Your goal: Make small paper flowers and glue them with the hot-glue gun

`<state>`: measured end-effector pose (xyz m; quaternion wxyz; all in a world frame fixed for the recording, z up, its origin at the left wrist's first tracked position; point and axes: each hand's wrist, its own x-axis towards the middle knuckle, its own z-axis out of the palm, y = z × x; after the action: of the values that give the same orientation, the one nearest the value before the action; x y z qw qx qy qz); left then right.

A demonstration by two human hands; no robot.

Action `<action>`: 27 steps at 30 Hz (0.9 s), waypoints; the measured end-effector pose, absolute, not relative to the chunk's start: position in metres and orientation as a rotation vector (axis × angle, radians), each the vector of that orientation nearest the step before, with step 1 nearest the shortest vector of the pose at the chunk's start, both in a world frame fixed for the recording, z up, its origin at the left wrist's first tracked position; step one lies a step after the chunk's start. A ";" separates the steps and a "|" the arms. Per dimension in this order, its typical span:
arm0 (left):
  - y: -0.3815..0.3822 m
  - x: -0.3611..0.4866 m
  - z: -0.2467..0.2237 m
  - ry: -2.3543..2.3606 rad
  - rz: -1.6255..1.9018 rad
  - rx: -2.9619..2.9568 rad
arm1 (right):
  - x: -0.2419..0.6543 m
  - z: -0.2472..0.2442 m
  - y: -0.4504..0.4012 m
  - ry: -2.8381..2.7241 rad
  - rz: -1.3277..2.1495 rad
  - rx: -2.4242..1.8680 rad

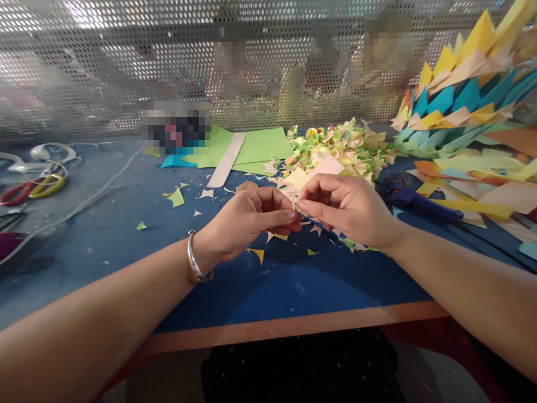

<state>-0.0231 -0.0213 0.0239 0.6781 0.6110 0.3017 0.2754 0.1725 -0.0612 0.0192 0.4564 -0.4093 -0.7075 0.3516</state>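
Observation:
My left hand (260,215), with a silver bangle at its wrist, and my right hand (342,207) meet fingertip to fingertip above the blue table. Both are closed in a pinch on a tiny pale piece (296,208), mostly hidden by the fingers; it looks like paper. Just behind my right hand lie pale pink and cream paper pieces (327,166). Beyond them rises a heap of small green, cream and pink paper shapes (344,143). Yellow and green scraps (258,256) are scattered under and around the hands.
Green sheets (262,146) and a pale strip (227,160) lie behind. Scissors (47,186), white earphones or cable (52,152) are at left. A blue glue gun (423,204), paper strips (478,207) and a folded-paper structure (461,95) stand right. A perforated metal screen (260,73) closes the back.

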 end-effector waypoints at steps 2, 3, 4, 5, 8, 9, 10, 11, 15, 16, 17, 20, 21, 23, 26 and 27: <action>-0.021 -0.023 0.024 0.677 0.618 1.379 | 0.172 0.019 -0.061 -1.742 0.868 -1.011; -0.021 -0.023 0.023 0.673 0.623 1.381 | 0.172 0.019 -0.061 -1.740 0.869 -1.013; -0.021 -0.023 0.023 0.669 0.625 1.383 | 0.172 0.019 -0.061 -1.737 0.871 -1.015; -0.021 -0.023 0.022 0.664 0.628 1.382 | 0.172 0.019 -0.061 -1.734 0.877 -1.017; -0.019 -0.023 0.021 0.652 0.623 1.371 | 0.172 0.018 -0.060 -1.730 0.915 -1.022; -0.019 -0.024 0.021 0.652 0.617 1.370 | 0.172 0.018 -0.059 -1.728 0.925 -1.020; -0.019 -0.024 0.021 0.652 0.613 1.372 | 0.172 0.018 -0.059 -1.726 0.928 -1.017; -0.019 -0.024 0.021 0.653 0.608 1.379 | 0.172 0.018 -0.058 -1.722 0.923 -1.015; -0.019 -0.024 0.023 0.651 0.601 1.427 | 0.172 0.016 -0.057 -1.714 0.902 -1.018; -0.019 -0.024 0.023 0.648 0.604 1.439 | 0.173 0.016 -0.056 -1.717 0.899 -1.018; -0.019 -0.024 0.023 0.646 0.608 1.448 | 0.173 0.015 -0.056 -1.720 0.893 -1.016; -0.019 -0.024 0.023 0.641 0.621 1.473 | 0.173 0.015 -0.056 -1.734 0.877 -1.014; -0.019 -0.024 0.023 0.643 0.624 1.482 | 0.174 0.015 -0.057 -1.736 0.878 -1.018; -0.019 -0.024 0.023 0.644 0.632 1.500 | 0.174 0.015 -0.058 -1.738 0.881 -1.029; -0.020 -0.023 0.023 0.648 0.639 1.529 | 0.173 0.016 -0.059 -1.741 0.871 -1.032; -0.020 -0.023 0.023 0.650 0.638 1.538 | 0.173 0.017 -0.059 -1.742 0.871 -1.029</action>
<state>-0.0233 -0.0203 0.0233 0.6265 0.6707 0.2836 0.2781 0.1727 -0.0590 0.0168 0.4524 -0.4166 -0.7053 0.3527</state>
